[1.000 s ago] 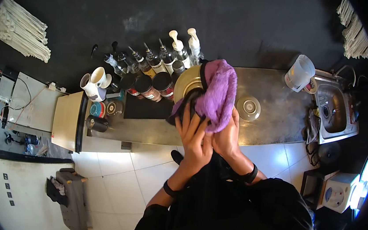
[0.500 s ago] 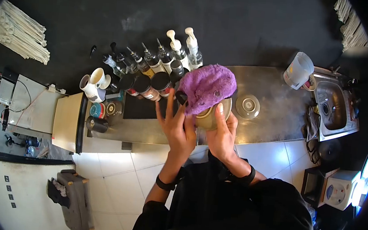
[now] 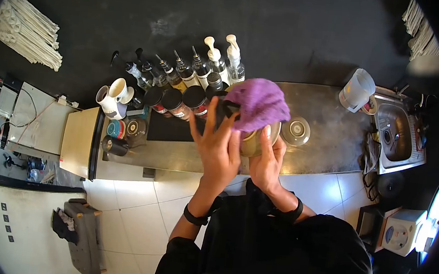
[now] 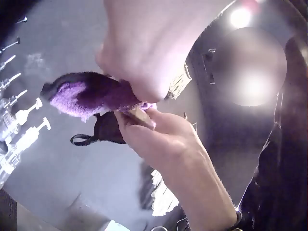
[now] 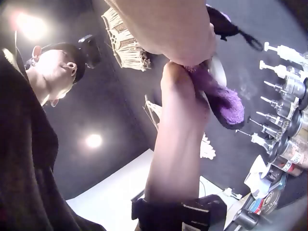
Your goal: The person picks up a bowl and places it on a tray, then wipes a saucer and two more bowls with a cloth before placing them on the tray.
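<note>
Has brought the dish (image 3: 252, 146) from the left side of the purple cloth (image 3: 260, 103) to its near edge since a second ago; lies round, with no long axis, ahead-left of the nearer right hand (image 3: 266, 168); is gripped there, thumb over the rim; spreads the left hand (image 3: 217, 155) wide, fingers mostly straight, index and thumb against cloth and dish.

Dim room, fisheye-warped edges, window glare, washed-out wrist views.

No wording here is clear enough for me to read. The pale labels on the bottles (image 3: 187, 74) and the dark-lidded jars (image 5: 292, 151) are too small and blurred, as is the white appliance's marking (image 3: 396, 236).
</note>
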Tool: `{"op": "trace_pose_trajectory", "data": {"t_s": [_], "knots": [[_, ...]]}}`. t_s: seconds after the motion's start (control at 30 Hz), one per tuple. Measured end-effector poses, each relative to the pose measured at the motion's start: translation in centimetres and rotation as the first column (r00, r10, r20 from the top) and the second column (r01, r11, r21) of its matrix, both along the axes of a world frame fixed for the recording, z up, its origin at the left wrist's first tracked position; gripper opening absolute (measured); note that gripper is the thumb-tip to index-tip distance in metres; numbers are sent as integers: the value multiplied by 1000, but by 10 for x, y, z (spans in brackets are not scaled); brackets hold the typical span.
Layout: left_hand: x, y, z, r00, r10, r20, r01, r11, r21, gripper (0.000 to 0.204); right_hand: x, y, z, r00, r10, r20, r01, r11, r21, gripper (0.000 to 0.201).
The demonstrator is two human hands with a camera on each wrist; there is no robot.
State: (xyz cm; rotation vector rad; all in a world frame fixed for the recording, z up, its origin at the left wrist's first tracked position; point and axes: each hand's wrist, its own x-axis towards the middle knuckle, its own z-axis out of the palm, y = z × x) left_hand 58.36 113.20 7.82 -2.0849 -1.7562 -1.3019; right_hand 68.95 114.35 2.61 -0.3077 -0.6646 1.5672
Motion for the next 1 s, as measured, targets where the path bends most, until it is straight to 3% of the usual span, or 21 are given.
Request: {"op": "trace_pose_trajectory", "data": {"t_s": [0.13,0.17,0.23,0.3,0.37,0.4,0.43,0.5,0.53,0.57,0.63,0.67,0.7,0.77,0.8,0.83,0.87,0.93,0.97,1.0], "knots": [[-1,-4,-23,993,54,109,-61,996,64,26,0,-3,14,995,-50,87,60,992,-110,24],[3,-10,-22,994,37,103,-40,999,34,26,0,-3,10,995,-55,86,65,991,-114,24],[11,-23,-21,994,-50,98,55,997,-53,26,-2,1,-9,985,-133,-109,123,989,-87,23],[23,-33,-35,967,-147,208,153,988,-11,25,9,5,-23,996,-87,-5,87,996,15,23],[22,-38,-50,966,-142,216,142,990,12,26,5,3,-14,993,-101,-64,101,995,-8,27],[22,-42,-72,816,-103,568,92,995,49,30,5,3,-13,996,-63,-70,62,998,-26,29],[24,-41,-76,545,-76,835,33,997,69,34,5,5,-9,997,-30,-78,27,999,-39,31],[26,-29,-69,117,-165,979,-119,977,179,41,4,4,16,986,-31,-163,15,995,-102,33],[21,-27,-67,-33,-128,991,-149,981,121,43,4,5,26,987,-37,-159,11,987,-160,34],[17,-27,-66,-33,-124,992,-151,982,117,43,5,5,30,988,-39,-152,5,975,-221,34],[11,-25,-65,-191,-131,973,-109,988,111,41,5,4,23,991,-10,-135,-17,980,-200,35],[15,-23,-61,-185,-175,967,-84,983,162,39,2,2,22,990,-9,-142,-20,980,-199,34],[12,-25,-63,-98,-134,986,46,989,139,45,-1,0,20,989,-4,-147,-26,979,-203,34],[12,-22,-65,-160,-15,987,33,999,20,40,-6,-4,18,1000,17,-4,-17,980,-198,37],[10,-17,-55,-92,-82,992,49,995,87,35,-6,-7,18,996,28,84,-14,987,-163,39],[5,-14,-55,-92,-78,993,41,996,82,35,-7,-6,19,986,29,166,-11,994,-112,40],[-2,-12,-55,-24,-93,995,13,996,93,35,-5,-2,21,986,33,165,-13,993,-116,40],[-10,-11,-47,69,-120,990,-25,992,122,35,8,9,28,900,61,431,-55,998,-26,40],[-17,-11,-45,153,-93,984,-14,995,96,32,16,18,31,900,60,432,-51,998,-31,40],[-25,-13,-48,213,-67,975,24,998,64,31,25,28,34,855,166,492,-177,984,-25,39]]}}
